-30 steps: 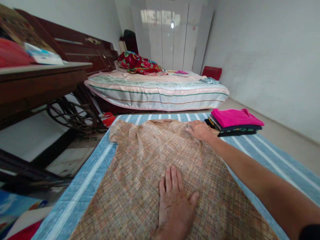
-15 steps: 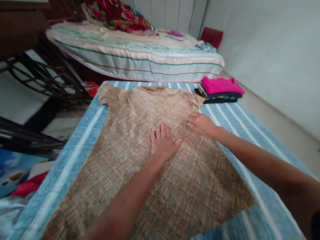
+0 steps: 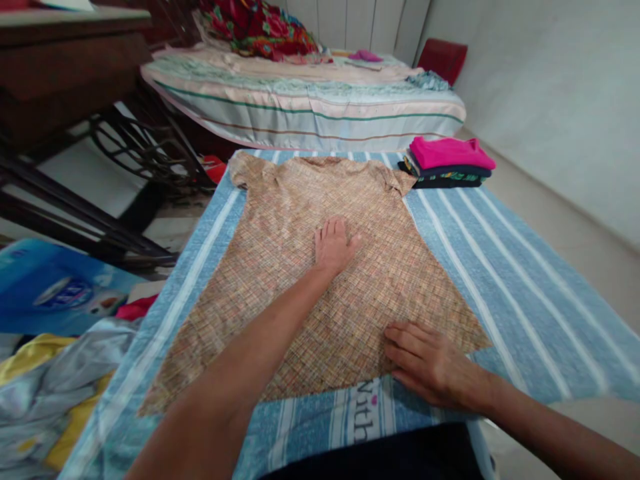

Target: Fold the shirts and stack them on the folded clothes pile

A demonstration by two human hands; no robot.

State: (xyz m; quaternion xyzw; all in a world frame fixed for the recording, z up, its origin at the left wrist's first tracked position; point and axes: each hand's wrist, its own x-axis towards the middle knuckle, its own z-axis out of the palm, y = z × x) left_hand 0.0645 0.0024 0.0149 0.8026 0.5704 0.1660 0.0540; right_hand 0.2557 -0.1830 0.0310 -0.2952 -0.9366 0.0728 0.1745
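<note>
A brown checked short-sleeved shirt (image 3: pixel 280 287) lies spread out on a blue and white striped cloth (image 3: pixel 480 267), its neckline at the far end and its wide hem towards me. My left hand (image 3: pixel 334 248) rests flat on the middle of the shirt, fingers spread and palm down. Close to the hem, at the shirt's lower right, my right hand (image 3: pixel 430 363) lies with fingers stretched out over the fabric. Neither hand grips anything. The shirt's left and right sleeves stick out at the far corners, a little crumpled.
A stack of folded clothes (image 3: pixel 450 163), bright pink on top, sits at the far right. Beyond stands a bed (image 3: pixel 310 110) with a red floral blanket (image 3: pixel 265 30). At left are a dark treadle table (image 3: pixel 70 80), a blue package (image 3: pixel 65 287) and loose clothes (image 3: pixel 65 400).
My right hand has moved from the shirt's upper right down towards the hem, and its fingers have straightened. My left hand stays on the shirt's middle. The view has shifted, showing the whole hem.
</note>
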